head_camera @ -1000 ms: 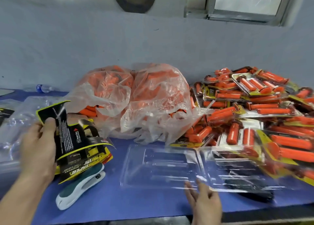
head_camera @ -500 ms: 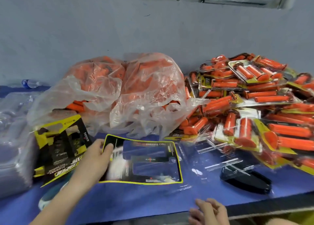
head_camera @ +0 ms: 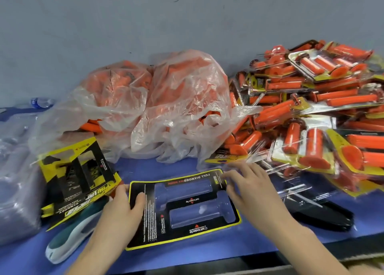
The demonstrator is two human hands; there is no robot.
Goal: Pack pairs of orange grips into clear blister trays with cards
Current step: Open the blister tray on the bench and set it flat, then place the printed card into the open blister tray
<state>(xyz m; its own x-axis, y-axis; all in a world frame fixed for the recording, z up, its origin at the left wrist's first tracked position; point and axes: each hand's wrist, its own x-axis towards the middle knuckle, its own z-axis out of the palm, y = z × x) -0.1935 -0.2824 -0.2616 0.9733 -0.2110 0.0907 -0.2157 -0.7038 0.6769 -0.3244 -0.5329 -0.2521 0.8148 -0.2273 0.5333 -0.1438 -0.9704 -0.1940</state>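
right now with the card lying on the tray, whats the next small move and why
Probably press the card down flat so it seats around the two tray cavities. The left hand has its thumb on the card's left edge and the right hand touches its far right corner, so it looks mid-alignment. Both cavities are empty, so grips from the plastic bag come after.

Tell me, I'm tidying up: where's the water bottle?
In the head view, the bottle lies far left at the back by the wall, just left of the bags.
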